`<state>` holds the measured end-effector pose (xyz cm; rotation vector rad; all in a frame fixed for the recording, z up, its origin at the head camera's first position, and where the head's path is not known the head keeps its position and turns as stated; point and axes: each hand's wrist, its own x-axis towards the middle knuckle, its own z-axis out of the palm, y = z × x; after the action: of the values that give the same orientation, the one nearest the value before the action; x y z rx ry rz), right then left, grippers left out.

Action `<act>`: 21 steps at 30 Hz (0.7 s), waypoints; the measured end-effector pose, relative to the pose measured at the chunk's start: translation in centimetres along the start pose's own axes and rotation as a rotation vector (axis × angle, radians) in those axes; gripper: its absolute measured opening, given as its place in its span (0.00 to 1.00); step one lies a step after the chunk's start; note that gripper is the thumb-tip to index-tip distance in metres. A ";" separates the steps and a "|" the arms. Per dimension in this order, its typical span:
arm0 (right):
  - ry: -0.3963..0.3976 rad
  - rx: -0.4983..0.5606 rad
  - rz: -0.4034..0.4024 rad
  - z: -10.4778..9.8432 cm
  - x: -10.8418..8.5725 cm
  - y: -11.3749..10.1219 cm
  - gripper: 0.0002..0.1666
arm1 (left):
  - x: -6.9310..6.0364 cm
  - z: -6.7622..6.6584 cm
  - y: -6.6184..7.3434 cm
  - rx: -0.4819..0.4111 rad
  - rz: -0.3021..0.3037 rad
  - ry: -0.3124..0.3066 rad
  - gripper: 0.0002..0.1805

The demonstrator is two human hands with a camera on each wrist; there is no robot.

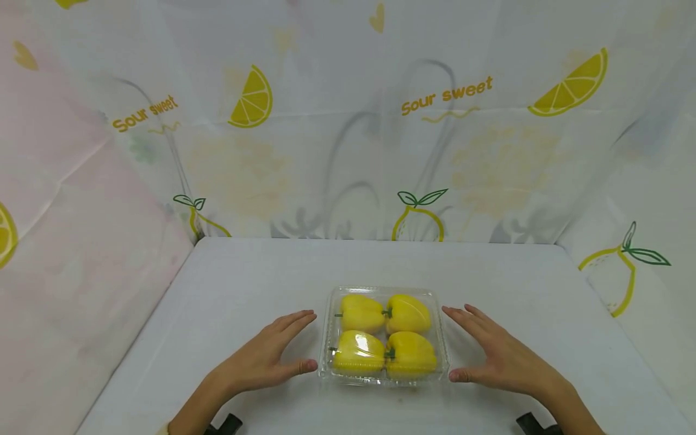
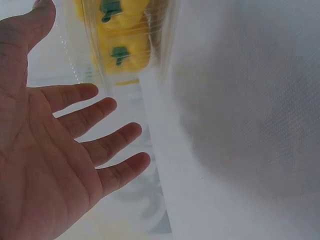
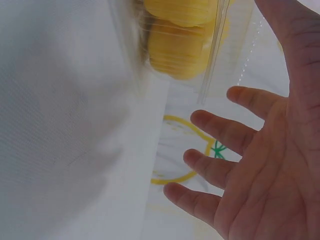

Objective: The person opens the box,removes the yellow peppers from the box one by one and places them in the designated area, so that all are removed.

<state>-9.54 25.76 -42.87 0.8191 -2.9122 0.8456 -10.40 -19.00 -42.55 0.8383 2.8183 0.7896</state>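
Observation:
A clear plastic clamshell box (image 1: 385, 291) sits on the white table with several yellow bell peppers (image 1: 409, 314) inside, their green stems showing. Its lid looks closed. To its left is my left hand (image 1: 266, 356), fingers spread and thumb apart, close to the box's side without visibly gripping it. My right hand (image 1: 502, 356) mirrors it on the right, also with straight fingers and a small gap to the box. Both wrist views show bare palms, the left palm (image 2: 45, 165) and the right palm (image 3: 270, 175), facing the box with nothing held.
The white table (image 1: 261, 266) extends around the box. Behind it and along both sides hangs a pale cloth (image 1: 326, 151) printed with lemons and lettering. Dark wrist-camera parts (image 1: 225, 425) show beneath the forearms.

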 end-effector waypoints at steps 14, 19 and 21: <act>-0.033 0.029 0.017 0.4 -0.3 -0.5 0.57 | 0.1 0.3 0.1 -0.107 -0.009 -0.076 0.53; -0.041 0.041 0.018 0.5 -0.3 -0.4 0.56 | 0.2 0.4 0.1 -0.104 0.029 -0.079 0.54; -0.042 0.042 0.016 0.6 -0.3 -0.4 0.56 | 0.2 0.5 0.1 -0.102 0.031 -0.082 0.55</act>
<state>-9.02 25.31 -43.17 0.8275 -2.9509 0.9050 -10.41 -18.58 -42.94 0.8796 2.6752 0.8750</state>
